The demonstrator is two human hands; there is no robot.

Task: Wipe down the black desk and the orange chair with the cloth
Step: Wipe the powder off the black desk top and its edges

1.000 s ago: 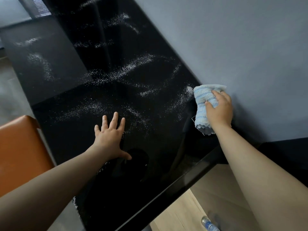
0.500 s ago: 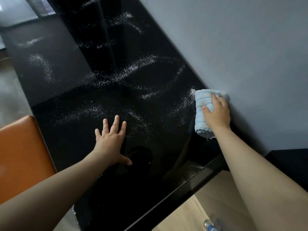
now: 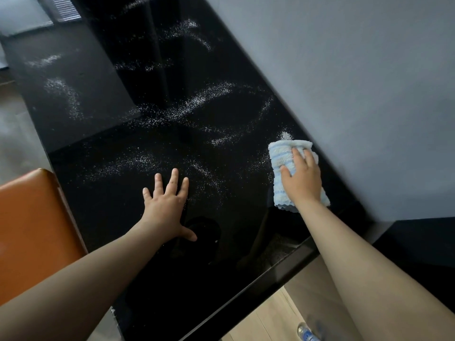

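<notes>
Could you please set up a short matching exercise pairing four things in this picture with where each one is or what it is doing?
1. light blue striped terry cloth
2. orange leather chair
3. left hand
4. scattered white powder

a. beside the desk's left edge
b. pressed under the right hand
c. in streaks across the glossy black desk
d. flat, fingers spread

Pairs: 1-b, 2-a, 3-d, 4-c
</notes>
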